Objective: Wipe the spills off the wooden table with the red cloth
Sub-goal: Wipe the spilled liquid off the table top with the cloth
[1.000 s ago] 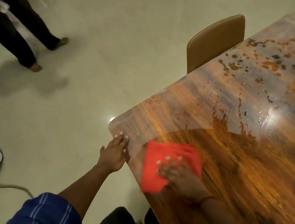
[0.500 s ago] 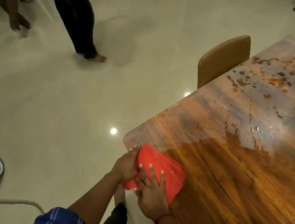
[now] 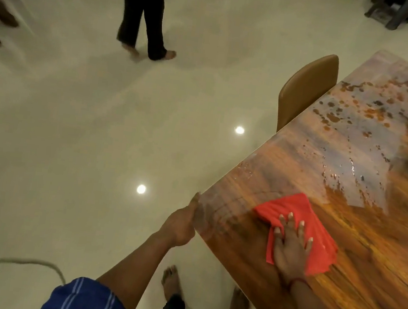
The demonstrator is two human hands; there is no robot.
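my right hand [image 3: 290,252]: flat, fingers straight, pressing the red cloth [image 3: 318,219] onto the wooden table [image 3: 375,278] near its corner | my left hand [image 3: 181,226]: at the corner edge, can't tell its grip | spills [image 3: 357,114]: well beyond the cloth

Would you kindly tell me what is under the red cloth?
The red cloth lies on the wooden table, right hand flat on top. Any spill beneath it is covered.

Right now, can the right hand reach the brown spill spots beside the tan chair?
Probably yes. Nothing stands on the glossy wooden table between the red cloth under the right hand and the brown spill spots; a forward lean may be needed.
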